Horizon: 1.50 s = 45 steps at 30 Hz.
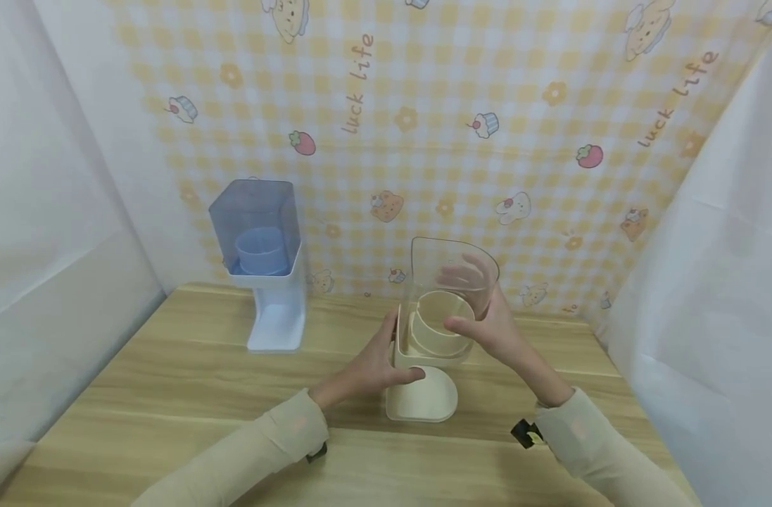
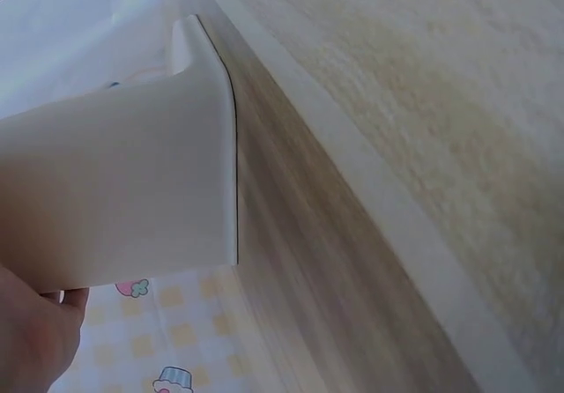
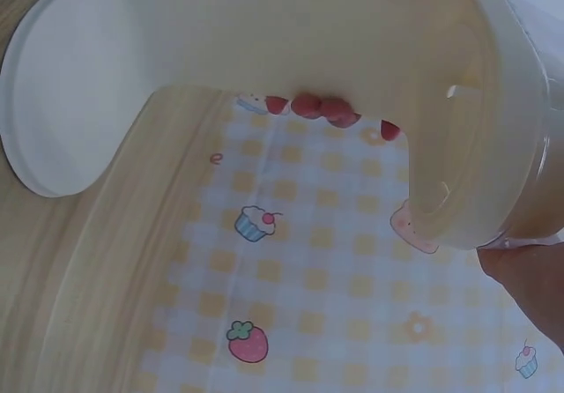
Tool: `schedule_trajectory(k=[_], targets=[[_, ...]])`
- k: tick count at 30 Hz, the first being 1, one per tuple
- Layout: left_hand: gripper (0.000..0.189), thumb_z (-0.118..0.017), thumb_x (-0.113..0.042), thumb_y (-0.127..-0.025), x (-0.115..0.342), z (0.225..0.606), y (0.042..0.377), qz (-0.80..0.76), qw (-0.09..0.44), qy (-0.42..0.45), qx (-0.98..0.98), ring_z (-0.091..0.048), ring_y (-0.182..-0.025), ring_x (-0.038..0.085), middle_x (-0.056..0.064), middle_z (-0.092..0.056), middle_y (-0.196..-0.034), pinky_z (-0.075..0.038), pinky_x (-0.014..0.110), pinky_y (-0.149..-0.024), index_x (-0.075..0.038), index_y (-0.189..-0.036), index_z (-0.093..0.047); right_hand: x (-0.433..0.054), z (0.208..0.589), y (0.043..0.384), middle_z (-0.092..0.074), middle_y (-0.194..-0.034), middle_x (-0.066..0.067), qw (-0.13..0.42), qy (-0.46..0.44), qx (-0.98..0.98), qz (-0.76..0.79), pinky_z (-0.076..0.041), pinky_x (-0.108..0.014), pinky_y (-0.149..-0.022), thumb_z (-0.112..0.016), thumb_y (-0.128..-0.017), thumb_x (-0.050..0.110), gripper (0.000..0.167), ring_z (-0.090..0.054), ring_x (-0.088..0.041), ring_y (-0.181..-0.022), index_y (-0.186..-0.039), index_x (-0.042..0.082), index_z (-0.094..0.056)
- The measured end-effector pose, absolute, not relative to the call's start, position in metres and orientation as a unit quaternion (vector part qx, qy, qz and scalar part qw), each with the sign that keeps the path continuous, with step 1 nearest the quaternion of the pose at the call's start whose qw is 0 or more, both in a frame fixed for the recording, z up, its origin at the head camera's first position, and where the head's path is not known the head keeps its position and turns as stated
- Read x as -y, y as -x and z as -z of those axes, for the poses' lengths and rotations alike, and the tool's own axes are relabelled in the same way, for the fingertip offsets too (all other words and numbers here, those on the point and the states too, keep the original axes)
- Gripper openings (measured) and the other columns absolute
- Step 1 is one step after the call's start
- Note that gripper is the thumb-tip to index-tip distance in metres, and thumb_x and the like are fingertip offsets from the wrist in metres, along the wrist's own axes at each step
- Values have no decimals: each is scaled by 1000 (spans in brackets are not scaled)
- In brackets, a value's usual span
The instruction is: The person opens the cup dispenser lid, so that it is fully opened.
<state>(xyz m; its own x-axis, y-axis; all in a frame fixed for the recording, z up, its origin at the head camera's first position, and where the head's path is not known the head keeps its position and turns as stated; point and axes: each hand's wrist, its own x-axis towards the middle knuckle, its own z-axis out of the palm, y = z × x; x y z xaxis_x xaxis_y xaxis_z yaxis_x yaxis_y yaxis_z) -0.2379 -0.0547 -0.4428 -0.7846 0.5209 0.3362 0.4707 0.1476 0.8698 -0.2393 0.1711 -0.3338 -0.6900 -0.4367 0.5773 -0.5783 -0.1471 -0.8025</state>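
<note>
A cream dispenser (image 1: pixel 421 398) with a rounded foot stands on the wooden table in the head view. Its upper part is a clear tank (image 1: pixel 449 255), open at the top, with a cream ring-shaped cup (image 1: pixel 441 341) inside. My left hand (image 1: pixel 376 362) grips the cream stand just below the tank; its fingertips (image 3: pixel 333 109) curl round the back edge in the right wrist view. On the tank's right side, my right hand (image 1: pixel 500 327) holds the clear wall, thumb toward me and fingers showing through the plastic behind. The left wrist view shows the stand's plain side (image 2: pixel 132 173).
A second dispenser, with a white stand (image 1: pixel 278 324) and a blue-tinted tank (image 1: pixel 255 211), stands at the back left of the wooden table (image 1: pixel 189 394). A yellow checked cloth (image 1: pixel 449 162) hangs behind the table, with white sheets (image 1: pixel 709 282) at both sides.
</note>
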Motion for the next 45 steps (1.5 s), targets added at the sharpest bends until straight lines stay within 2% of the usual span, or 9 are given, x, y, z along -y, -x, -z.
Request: schedule_trajectory(k=[6,11,18,22,28,31,34,41,45], targets=[[108,-81,-46,-80,55,442,239,-565,29,-332,-755,-43,-132,19,-5,-36,-150,-40,49,-109,-37,-156,-5,-171,336,238,-52,-140,-8,71,-402,643,-648,-39,-31,-114,-86,-78,19,95,-53,-28,-130,-151,17,-25],[108,-83,-42,-78,55,440,238,-563,32,-335,-755,-44,-131,17,-6,-39,-146,-39,47,-110,-39,-155,-7,-172,337,237,-52,-139,-11,88,-426,627,-647,-41,-36,-113,-85,-78,9,96,-54,-30,-129,-152,12,-24],[108,-81,-42,-80,55,440,237,-561,27,-338,-755,-42,-135,21,-3,-36,-150,-37,54,-111,-35,-156,-5,-171,336,237,-53,-139,-8,80,-399,643,-649,-39,-31,-115,-81,-80,3,89,-56,-26,-128,-151,16,-27],[108,-80,-42,-81,55,440,236,-562,29,-336,-755,-41,-136,23,-2,-34,-151,-38,54,-111,-34,-156,-3,-170,338,236,-52,-139,-12,83,-391,635,-661,-36,-31,-116,-79,-83,8,86,-56,-26,-128,-151,15,-27],[107,-82,-37,-80,55,438,237,-573,43,-323,-752,-42,-135,23,-5,-35,-150,-40,54,-109,-38,-155,-5,-169,342,236,-54,-139,-15,91,-366,621,-687,-36,-30,-116,-83,-82,27,86,-56,-22,-127,-150,16,-31],[108,-82,-35,-80,55,439,238,-571,44,-320,-754,-42,-135,22,-6,-36,-149,-40,53,-109,-41,-155,-5,-168,343,236,-54,-140,-15,91,-361,622,-689,-35,-31,-117,-83,-82,29,87,-56,-23,-128,-150,17,-31],[108,-82,-35,-80,55,439,238,-567,41,-323,-757,-43,-135,21,-6,-36,-149,-41,51,-108,-40,-155,-5,-168,343,236,-54,-140,-13,92,-363,625,-685,-35,-31,-117,-82,-83,27,85,-56,-23,-128,-150,17,-31],[106,-81,-36,-80,55,439,237,-551,38,-324,-768,-44,-133,18,-7,-36,-149,-42,47,-109,-40,-154,-6,-170,337,239,-53,-138,-7,79,-382,646,-656,-39,-27,-113,-77,-83,7,85,-55,-24,-128,-151,16,-26],[105,-80,-35,-80,57,438,238,-554,40,-323,-767,-44,-134,19,-6,-37,-149,-43,46,-108,-40,-154,-6,-172,331,240,-53,-137,-10,68,-385,661,-641,-43,-27,-110,-75,-81,-2,86,-55,-26,-127,-150,14,-26]])
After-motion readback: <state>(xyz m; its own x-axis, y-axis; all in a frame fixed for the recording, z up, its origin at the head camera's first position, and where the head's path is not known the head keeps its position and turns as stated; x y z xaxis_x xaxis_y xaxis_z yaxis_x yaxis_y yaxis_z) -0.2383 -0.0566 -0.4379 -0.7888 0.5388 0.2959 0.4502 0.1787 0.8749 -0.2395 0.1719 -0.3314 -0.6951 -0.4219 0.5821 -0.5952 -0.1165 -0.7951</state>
